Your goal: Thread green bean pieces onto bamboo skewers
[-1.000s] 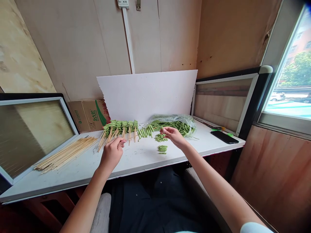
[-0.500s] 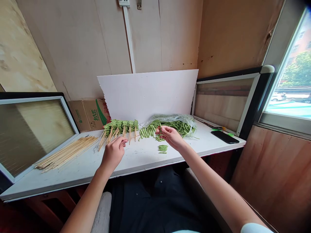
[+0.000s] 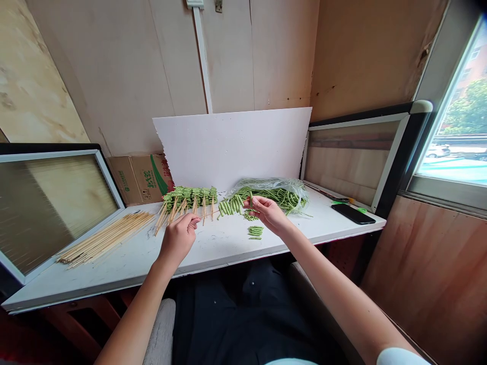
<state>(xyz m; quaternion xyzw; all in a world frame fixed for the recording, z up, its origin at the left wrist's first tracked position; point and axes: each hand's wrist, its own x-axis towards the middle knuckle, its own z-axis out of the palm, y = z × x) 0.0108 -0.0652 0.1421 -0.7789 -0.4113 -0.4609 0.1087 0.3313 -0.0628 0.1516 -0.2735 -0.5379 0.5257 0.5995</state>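
Note:
My left hand is closed on the bare end of a wooden skewer, which points right. Several cut green bean pieces are threaded side by side along that skewer. At its far end my right hand pinches one upright green bean piece. Short cut bean pieces lie in a small row on the white table below my right hand. Behind my left hand, finished bean skewers are stacked with their sticks toward me. A clear plastic bag of long green beans lies behind my right hand.
Bare skewers lie in a pile on the left. A cardboard box stands at the back left, beside a white board. A black phone rests on the right. Framed panels stand at both sides.

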